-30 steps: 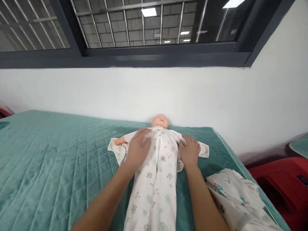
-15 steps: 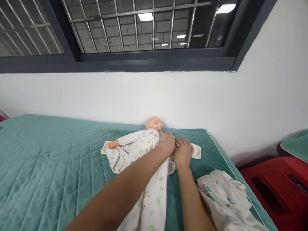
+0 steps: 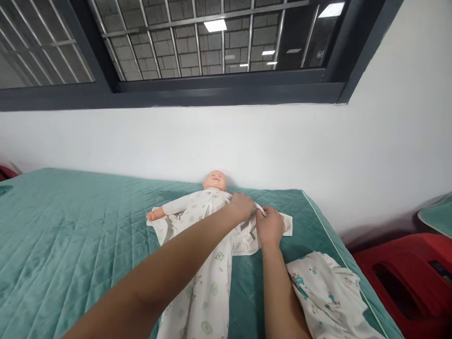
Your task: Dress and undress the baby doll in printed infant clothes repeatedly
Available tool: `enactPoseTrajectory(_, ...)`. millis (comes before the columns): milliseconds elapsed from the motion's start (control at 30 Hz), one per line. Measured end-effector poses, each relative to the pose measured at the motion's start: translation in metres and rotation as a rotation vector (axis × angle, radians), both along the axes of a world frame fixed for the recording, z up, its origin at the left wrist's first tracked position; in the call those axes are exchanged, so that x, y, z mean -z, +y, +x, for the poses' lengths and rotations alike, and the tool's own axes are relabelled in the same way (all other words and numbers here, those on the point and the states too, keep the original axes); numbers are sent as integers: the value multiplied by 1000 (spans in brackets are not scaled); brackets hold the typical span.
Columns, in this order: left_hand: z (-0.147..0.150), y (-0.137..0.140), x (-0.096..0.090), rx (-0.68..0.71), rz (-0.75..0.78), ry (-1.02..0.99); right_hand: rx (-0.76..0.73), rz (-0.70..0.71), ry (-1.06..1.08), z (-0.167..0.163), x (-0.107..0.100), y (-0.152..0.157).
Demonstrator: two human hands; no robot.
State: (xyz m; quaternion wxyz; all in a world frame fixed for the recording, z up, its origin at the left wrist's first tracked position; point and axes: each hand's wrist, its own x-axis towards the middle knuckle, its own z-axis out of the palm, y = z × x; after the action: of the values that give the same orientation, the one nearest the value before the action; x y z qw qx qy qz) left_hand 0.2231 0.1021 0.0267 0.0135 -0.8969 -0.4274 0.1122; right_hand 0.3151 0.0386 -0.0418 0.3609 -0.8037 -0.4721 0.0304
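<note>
One side of the white romper (image 3: 213,282) has been spread out beside the baby doll (image 3: 216,181), so its sleeve (image 3: 288,226) is likely being fixed. The cloth is pinched by the right hand (image 3: 270,227); the left hand's (image 3: 243,205) hold cannot be told. Green pictures are printed on the romper. The doll is laid near the quilted cover's (image 3: 88,235) far edge.

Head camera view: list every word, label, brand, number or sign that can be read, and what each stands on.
No text is readable.
Round mark on the window: too small to read.
Small tag-like patch on the white baby garment: too small to tell whether it bears words.
Printed white cloth: coloured pictures, no legible words.
</note>
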Motion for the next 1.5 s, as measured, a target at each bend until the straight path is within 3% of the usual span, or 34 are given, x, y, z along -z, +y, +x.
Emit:
enactPoseTrajectory(133, 9, 2, 13, 82, -14, -8, -16, -62, 68, 2, 0, 2)
enactPoseTrajectory(267, -2, 6, 14, 167, 21, -10, -20, -78, 104, 4, 1, 3)
enactPoseTrajectory(667, -30, 5, -24, 195, 169, 77, -1, 11, 281, 6, -2, -1)
enactPoseTrajectory(967, -47, 12, -34, 177, 221, 92, -21, 233, 484, 13, 7, 7)
enactPoseTrajectory(1233, -46, 3, -17, 195, 142, 15, -50, 422, 821, 21, 26, 23)
enactPoseTrajectory(1500, -34, 3, 1, 133, 107, -50, -67, 445, 801, 12, 17, 20)
